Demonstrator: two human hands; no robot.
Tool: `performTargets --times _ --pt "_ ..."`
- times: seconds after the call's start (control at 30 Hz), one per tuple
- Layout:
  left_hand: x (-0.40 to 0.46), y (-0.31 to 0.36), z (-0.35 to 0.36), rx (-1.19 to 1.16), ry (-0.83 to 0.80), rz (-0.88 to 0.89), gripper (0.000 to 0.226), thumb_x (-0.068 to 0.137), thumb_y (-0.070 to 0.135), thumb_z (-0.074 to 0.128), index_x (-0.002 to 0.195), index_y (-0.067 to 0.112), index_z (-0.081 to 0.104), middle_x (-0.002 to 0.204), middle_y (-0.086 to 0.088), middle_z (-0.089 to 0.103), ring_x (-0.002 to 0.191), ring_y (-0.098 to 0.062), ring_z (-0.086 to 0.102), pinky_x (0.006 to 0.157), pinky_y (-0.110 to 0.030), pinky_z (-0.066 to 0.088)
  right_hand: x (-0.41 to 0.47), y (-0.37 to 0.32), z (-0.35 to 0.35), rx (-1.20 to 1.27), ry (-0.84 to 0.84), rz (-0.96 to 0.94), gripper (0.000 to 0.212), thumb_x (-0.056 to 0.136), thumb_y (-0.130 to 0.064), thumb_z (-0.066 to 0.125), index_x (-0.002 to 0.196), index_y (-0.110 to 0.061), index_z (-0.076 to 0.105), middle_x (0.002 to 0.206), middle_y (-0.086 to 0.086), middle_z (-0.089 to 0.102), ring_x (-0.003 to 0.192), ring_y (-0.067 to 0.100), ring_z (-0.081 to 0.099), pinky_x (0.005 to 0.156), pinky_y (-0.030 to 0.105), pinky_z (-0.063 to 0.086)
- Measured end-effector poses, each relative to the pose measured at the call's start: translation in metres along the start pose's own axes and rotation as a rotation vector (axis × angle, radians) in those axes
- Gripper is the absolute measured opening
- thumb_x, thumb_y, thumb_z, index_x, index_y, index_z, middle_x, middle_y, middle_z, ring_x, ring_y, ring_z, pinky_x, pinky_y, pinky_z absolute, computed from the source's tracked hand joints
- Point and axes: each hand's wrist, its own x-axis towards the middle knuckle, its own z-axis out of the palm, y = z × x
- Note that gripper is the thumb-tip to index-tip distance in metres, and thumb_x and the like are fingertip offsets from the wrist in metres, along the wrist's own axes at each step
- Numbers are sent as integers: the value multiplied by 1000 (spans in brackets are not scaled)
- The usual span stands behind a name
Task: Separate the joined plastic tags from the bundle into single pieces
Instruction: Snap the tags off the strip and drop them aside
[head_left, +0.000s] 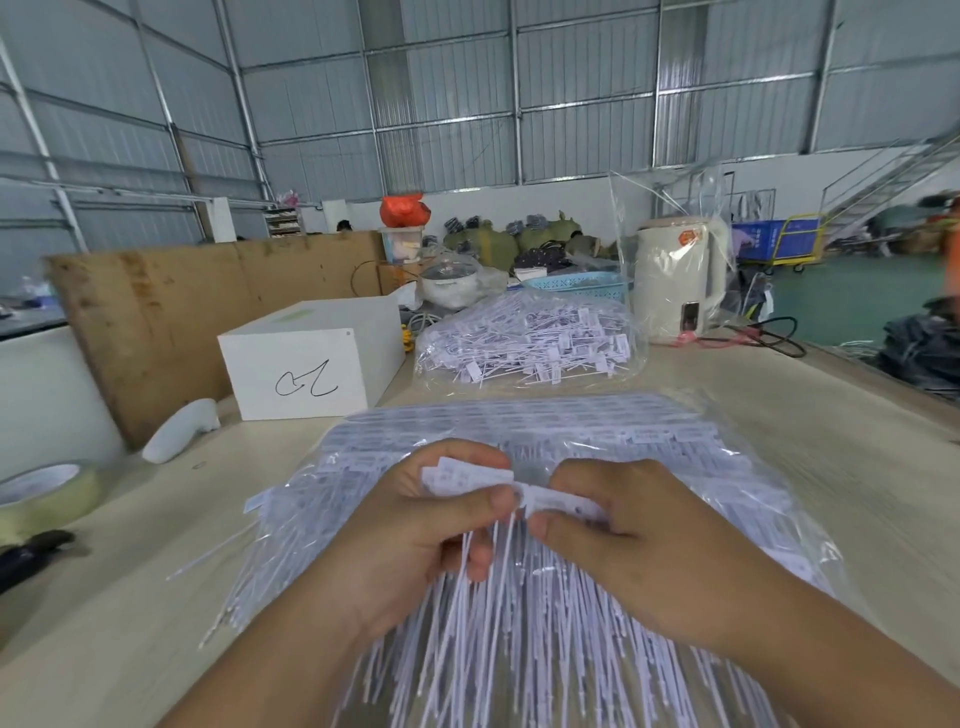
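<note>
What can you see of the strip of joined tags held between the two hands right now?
The strip of joined tags is white, thin plastic: small printed label heads side by side, with long thin tails hanging down toward the person. It is held level above the big bundle. The left hand pinches its left heads and the right hand pinches the right end, thumbs on top.

White box (311, 364) with a scribble, cream kettle (678, 280), tape roll (47, 491), blue basket (579, 285), plywood board (171, 306)
</note>
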Motion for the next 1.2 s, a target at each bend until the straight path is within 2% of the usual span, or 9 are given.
performTargets --times 0.17,0.47,0.6,0.7,0.77,0.87,1.0,1.1,1.2 --pt "1 -1 6 -7 66 53 26 57 2 85 72 19 73 62 -10 62 37 -19 49 40 -22 41 1 2 4 47 29 -6 25 93 -41 58 73 -28 51 54 -13 50 45 6 42 46 22 27" --pt "-4 4 30 -369 184 78 11 62 8 71 63 19 72 54 -7 58 39 -11 51 38 -18 44 -2 -15 25 139 420 -109 32 93 -46 52 71 -24 44 53 -12 44 48 9 37 47 25 26" --pt "0 8 14 -473 257 30 11 69 5 67 76 14 69 62 -10 64 40 -8 52 41 -15 46 -3 -19 11 335 531 -123 38 93 -48 52 67 -23 39 45 -8 30 38 5 25 39 14 18" --pt "2 13 3 -279 280 57 11 82 4 62 90 10 62 63 -8 63 40 -11 49 39 -18 43 -7 -14 4 370 337 -145 33 94 -50 55 67 -32 47 45 -11 34 38 4 27 39 13 20" --pt "-1 12 7 -130 210 104 16 76 6 70 90 10 65 65 -10 63 41 -17 49 40 -21 42 -8 -12 9 261 187 -172 22 92 -52 53 77 -38 48 49 -11 47 40 6 35 40 20 26" --pt "-7 10 16 -19 63 152 13 72 12 73 83 18 71 69 -16 62 43 -21 52 46 -26 46 -7 -11 17 179 94 -185 17 95 -47 48 91 -35 37 75 -14 71 51 18 55 49 34 42" --pt "-9 12 13 48 -41 114 14 78 22 66 89 17 71 64 -13 61 44 -22 55 47 -27 46 -5 -7 13 202 129 -142 24 93 -55 46 112 -41 38 74 -11 68 49 9 53 49 28 42" --pt "-10 10 14 79 -93 69 13 81 27 62 90 18 65 69 -15 61 44 -24 54 48 -27 45 -5 -8 12 167 -13 -175 16 99 -46 44 112 -41 48 79 -12 72 57 17 60 58 40 49" --pt "-8 4 17 61 -87 34 20 82 33 58 96 20 61 66 -17 59 44 -24 52 50 -26 44 -5 -8 11 196 -97 -190 20 102 -35 45 121 -41 49 83 -20 72 46 9 48 52 28 44"
